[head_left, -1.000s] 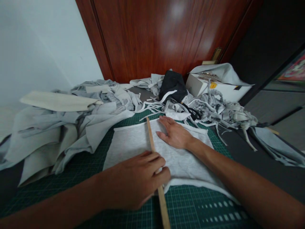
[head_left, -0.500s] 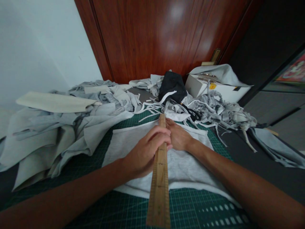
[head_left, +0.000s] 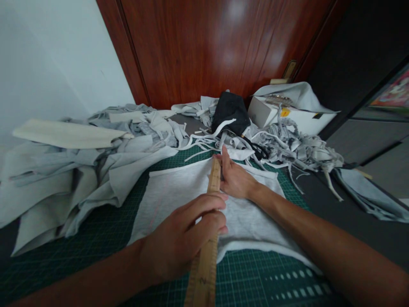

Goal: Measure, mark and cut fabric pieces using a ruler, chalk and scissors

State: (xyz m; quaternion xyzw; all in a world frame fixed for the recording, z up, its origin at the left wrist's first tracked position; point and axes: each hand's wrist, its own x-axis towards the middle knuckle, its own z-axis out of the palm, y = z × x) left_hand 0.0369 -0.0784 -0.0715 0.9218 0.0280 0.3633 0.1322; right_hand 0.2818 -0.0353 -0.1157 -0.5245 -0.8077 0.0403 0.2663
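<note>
A wooden ruler (head_left: 203, 273) runs lengthwise away from me above a pale grey knit fabric piece (head_left: 174, 189). My left hand (head_left: 182, 234) is closed around the ruler near its middle, fingers over the top. My right hand (head_left: 238, 181) rests on the fabric by the ruler's far end, thumb raised and apart from the fingers. Its other fingertips are partly hidden behind the ruler. A faint pinkish line shows on the fabric's left part. Under the fabric lies a green gridded cutting mat (head_left: 243, 277).
Grey and cream fabric pieces (head_left: 73, 170) are heaped at left. Behind the mat sit a black cloth item (head_left: 231, 113), a white box (head_left: 306, 123) and tangled fabric strips (head_left: 297, 147). A reddish wooden door (head_left: 198, 51) stands at the back.
My left hand and the ruler have come nearer to me, the ruler's far end now lower in view. My right thumb has lifted away from its fingers.
</note>
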